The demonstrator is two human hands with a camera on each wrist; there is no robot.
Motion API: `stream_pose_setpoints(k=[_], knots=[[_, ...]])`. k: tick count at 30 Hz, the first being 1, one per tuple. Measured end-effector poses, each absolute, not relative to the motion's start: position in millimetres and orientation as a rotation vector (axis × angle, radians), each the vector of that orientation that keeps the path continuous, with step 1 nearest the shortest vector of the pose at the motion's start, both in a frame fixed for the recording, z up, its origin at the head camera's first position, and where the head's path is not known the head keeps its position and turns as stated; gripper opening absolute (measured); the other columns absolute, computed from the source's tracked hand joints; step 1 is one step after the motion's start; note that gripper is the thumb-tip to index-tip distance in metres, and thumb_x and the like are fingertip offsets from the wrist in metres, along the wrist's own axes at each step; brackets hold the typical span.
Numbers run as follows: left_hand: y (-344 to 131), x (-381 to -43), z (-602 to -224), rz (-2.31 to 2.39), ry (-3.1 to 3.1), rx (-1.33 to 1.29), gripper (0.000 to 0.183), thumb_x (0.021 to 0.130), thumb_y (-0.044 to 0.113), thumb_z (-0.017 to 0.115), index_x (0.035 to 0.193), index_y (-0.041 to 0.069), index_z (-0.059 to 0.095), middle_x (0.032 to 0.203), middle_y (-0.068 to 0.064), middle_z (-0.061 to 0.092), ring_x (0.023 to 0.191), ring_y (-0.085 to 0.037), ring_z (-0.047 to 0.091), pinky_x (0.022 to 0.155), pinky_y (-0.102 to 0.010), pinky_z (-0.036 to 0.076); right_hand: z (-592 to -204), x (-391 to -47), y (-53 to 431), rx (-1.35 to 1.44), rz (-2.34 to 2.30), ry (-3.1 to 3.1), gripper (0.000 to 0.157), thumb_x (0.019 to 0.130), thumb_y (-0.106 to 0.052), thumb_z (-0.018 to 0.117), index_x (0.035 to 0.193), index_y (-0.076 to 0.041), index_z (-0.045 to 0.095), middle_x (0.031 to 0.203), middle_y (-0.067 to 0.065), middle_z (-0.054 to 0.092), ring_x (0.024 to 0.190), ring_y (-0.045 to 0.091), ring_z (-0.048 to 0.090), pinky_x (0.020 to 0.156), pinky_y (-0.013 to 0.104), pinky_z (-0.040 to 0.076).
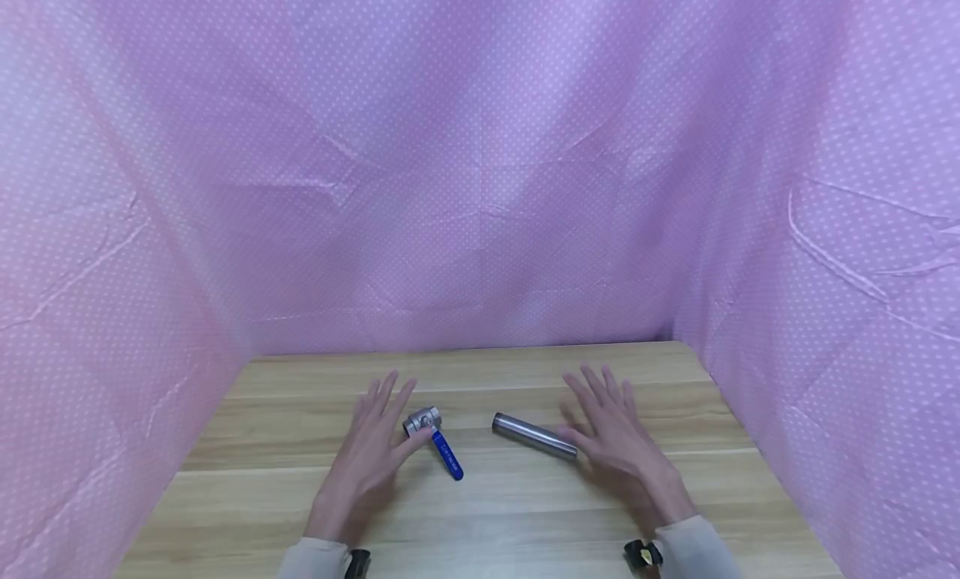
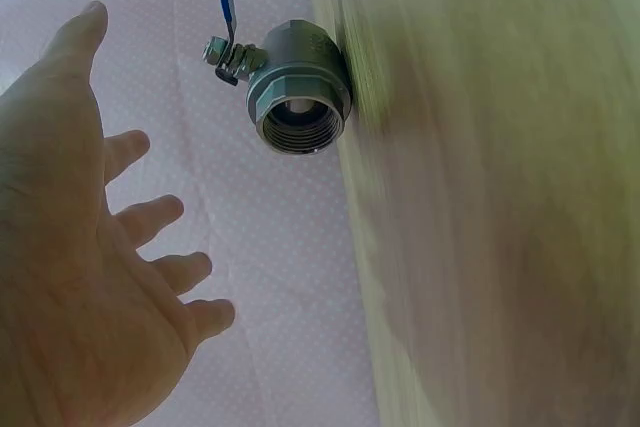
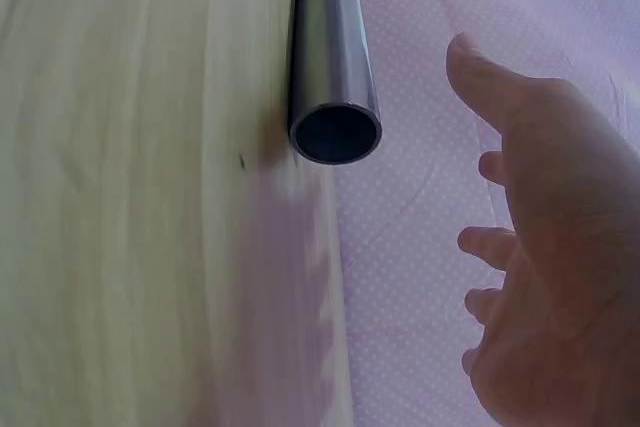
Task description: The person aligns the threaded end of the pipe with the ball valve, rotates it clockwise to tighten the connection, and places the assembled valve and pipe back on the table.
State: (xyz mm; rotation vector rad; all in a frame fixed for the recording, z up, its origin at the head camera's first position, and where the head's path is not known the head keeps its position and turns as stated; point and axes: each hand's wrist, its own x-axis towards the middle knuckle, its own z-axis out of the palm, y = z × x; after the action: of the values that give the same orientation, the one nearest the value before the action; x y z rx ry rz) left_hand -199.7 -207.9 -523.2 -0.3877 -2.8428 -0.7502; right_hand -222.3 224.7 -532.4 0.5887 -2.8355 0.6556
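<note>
A steel ball valve with a blue lever handle lies on the wooden table, left of the middle. Its threaded bore faces the camera in the left wrist view, where the valve body shows up close. My left hand hovers beside it, fingers spread, the thumb overlapping the valve in the head view. To the right lies a plain steel pipe, slanting down to the right; the right wrist view shows the hollow end of this pipe. Beside that end hovers my right hand, fingers apart and holding nothing.
Pale wood-grain planks form the table top. Pink polka-dot cloth hangs behind it and along both sides. Black wrist straps show at the light sleeves.
</note>
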Motion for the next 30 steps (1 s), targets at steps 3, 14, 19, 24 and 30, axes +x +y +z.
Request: stream_pose_setpoints(k=[3, 14, 19, 24, 30], knots=[[-208, -200, -524, -0.802, -2.856, -0.373, 0.091, 0.107, 0.063, 0.069, 0.179, 0.023, 0.032, 0.191, -0.017, 0.015, 0.176, -0.051, 0.011, 0.145, -0.078, 0.011, -533, -221, 223, 0.61, 0.675, -2.84, 0.093, 0.104, -0.057, 0.074, 0.178, -0.018, 0.033, 0.188, 0.02, 0.021, 0.174, 0.056, 0.01, 0.141, 0.084, -0.002], [-207, -206, -530, -1.145, -2.882, -0.301, 0.087, 0.11, 0.06, 0.066, 0.18, 0.023, 0.03, 0.188, -0.018, 0.026, 0.172, -0.048, 0.029, 0.143, -0.075, 0.024, -535, -219, 220, 0.646, 0.886, -2.886, 0.099, 0.102, -0.058, 0.077, 0.179, -0.017, 0.031, 0.19, 0.016, 0.019, 0.177, 0.05, 0.006, 0.144, 0.08, -0.001], [-204, -210, -532, -1.159, -2.847, -0.292, 0.084, 0.11, 0.053, 0.071, 0.176, 0.013, 0.039, 0.18, -0.025, 0.04, 0.168, -0.051, 0.038, 0.142, -0.074, 0.031, -536, -218, 219, 0.636, 0.992, -2.921, 0.099, 0.102, -0.061, 0.076, 0.179, -0.017, 0.032, 0.189, 0.014, 0.022, 0.177, 0.048, 0.01, 0.145, 0.077, 0.004], [-201, -213, -536, -1.183, -2.817, -0.29, 0.08, 0.108, 0.047, 0.076, 0.17, 0.005, 0.047, 0.17, -0.028, 0.054, 0.157, -0.052, 0.053, 0.136, -0.073, 0.043, -538, -217, 220, 0.65, 1.086, -2.931, 0.098, 0.101, -0.059, 0.079, 0.177, -0.015, 0.036, 0.187, 0.015, 0.03, 0.175, 0.048, 0.02, 0.144, 0.077, 0.016], [-198, -215, -539, -1.207, -2.813, -0.265, 0.076, 0.107, 0.043, 0.079, 0.164, 0.0, 0.054, 0.153, -0.027, 0.07, 0.134, -0.041, 0.071, 0.125, -0.066, 0.058, -540, -220, 220, 0.677, 1.181, -2.92, 0.093, 0.098, -0.053, 0.085, 0.171, -0.011, 0.046, 0.176, 0.019, 0.049, 0.164, 0.047, 0.046, 0.14, 0.072, 0.036]])
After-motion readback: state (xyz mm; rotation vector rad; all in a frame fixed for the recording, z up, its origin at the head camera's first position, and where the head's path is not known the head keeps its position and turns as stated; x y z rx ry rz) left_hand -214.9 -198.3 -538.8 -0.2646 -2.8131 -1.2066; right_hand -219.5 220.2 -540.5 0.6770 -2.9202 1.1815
